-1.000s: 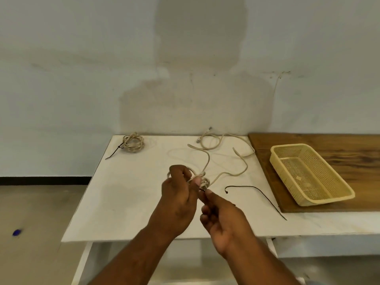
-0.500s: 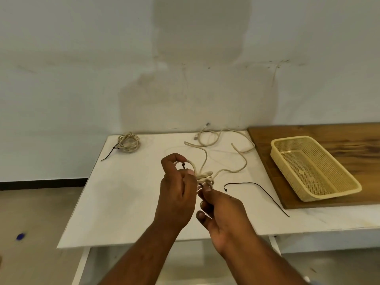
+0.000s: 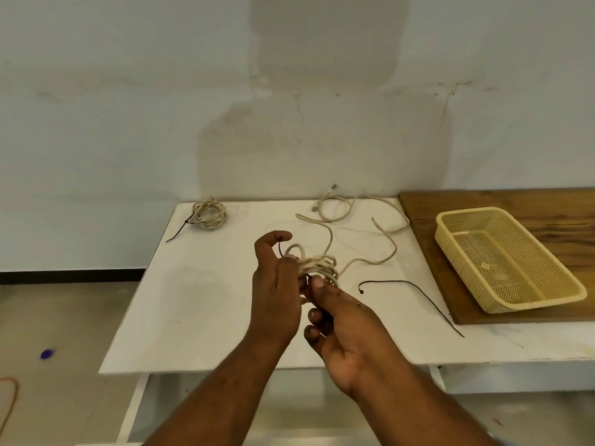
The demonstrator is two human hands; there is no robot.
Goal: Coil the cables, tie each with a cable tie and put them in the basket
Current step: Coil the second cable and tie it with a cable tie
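Note:
My left hand (image 3: pixel 277 294) grips a small coil of beige cable (image 3: pixel 317 265) above the white table (image 3: pixel 209 304), with a thin black cable tie (image 3: pixel 280 249) near its thumb. My right hand (image 3: pixel 338 320) pinches the tie's other end just below the coil. A loose beige cable (image 3: pixel 363 220) snakes over the table's far side; whether it joins the coil I cannot tell. A second black cable tie (image 3: pixel 415 289) lies to the right. A tied coil (image 3: pixel 209 215) rests at the far left corner. The yellow basket (image 3: pixel 450 238) stands on a wooden board (image 3: pixel 547 204).
The wall runs right behind the table. The table's left and front edges drop to the floor, where a blue speck (image 3: pixel 47 354) and a red cord (image 3: pixel 9 400) lie.
Both hands lifted slightly and the coil now shows more between them. The view tilted, shifting the table and basket lower-right in the frame.

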